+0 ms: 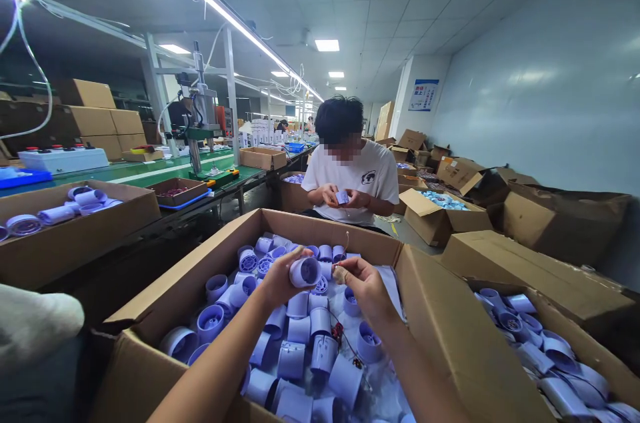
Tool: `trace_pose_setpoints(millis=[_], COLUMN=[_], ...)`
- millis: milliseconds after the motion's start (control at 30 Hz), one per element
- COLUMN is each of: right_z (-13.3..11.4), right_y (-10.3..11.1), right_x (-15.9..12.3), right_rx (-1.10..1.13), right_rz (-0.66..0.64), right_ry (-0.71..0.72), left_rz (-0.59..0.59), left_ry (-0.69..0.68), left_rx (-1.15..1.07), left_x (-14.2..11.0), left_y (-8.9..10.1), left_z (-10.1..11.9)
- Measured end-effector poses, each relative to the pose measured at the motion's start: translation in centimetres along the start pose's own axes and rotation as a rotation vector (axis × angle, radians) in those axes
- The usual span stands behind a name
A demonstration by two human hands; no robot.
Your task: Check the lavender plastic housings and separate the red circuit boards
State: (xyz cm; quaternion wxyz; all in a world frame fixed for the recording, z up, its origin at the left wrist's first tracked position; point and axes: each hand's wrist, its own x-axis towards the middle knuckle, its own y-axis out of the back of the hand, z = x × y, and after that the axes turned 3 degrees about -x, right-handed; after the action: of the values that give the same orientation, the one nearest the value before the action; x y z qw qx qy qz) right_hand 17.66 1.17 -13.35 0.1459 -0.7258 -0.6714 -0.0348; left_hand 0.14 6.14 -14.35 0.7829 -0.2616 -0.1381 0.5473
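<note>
My left hand [278, 279] is wrapped round a light-purple plastic cup-shaped housing [306, 272], its open end turned toward me. Just right of it, my right hand [369, 286] is closed in a pinch, and a small tan piece shows at its fingertips, too small to name. Both hands are above a large cardboard box [320, 231] filled with many similar purple housings [291, 359], some upright and some on their sides. Among them lies a small bundle of dark red wires [337, 333].
Across the box sits a person in a white T-shirt [350, 173], holding a small purple part. More boxes of purple parts stand at the left [80, 236] and right [575, 336]. A green workbench [125, 173] with a press machine [197, 116] runs along the left.
</note>
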Motion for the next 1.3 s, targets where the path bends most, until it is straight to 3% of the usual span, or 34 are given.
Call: trace_pose_setpoints(millis=[133, 233, 333, 500, 667, 867, 1300], right_z=[-0.5, -0.9, -1.4, -1.6, -0.9, -0.5, -1.2], right_y=[-0.1, -0.1, 0.0, -0.1, -0.3, -0.3, -0.8], right_x=[-0.2, -0.4, -0.8, -1.5, -1.6, -1.3, -1.3], right_rx=[0.118, 0.217, 0.308, 0.248, 0.134, 0.061, -0.077], right_rz=[0.035, 0.055, -0.006, -0.195, -0.28, -0.255, -0.225], right_ry=[-0.009, -0.014, -0.028, -0.07, -0.053, -0.027, -0.062], left_rz=[0.014, 0.102, 0.167, 0.079, 0.009, -0.028, -0.26], left_ry=[-0.024, -0.052, -0.039, 0.009, 0.057, 0.044, -0.014], left_rx=[-0.109, -0.24, -0.258, -0.166, -0.217, -0.266, -0.28], left_x=[0.3, 0.9, 1.3, 0.9, 0.5, 0.2, -0.1], left_y=[0.1, -0.3, -0.5, -0.3, -0.5, -0.6, 0.1], left_z=[0.6, 0.8, 0.8, 0.7, 1.1, 1.4, 1.1])
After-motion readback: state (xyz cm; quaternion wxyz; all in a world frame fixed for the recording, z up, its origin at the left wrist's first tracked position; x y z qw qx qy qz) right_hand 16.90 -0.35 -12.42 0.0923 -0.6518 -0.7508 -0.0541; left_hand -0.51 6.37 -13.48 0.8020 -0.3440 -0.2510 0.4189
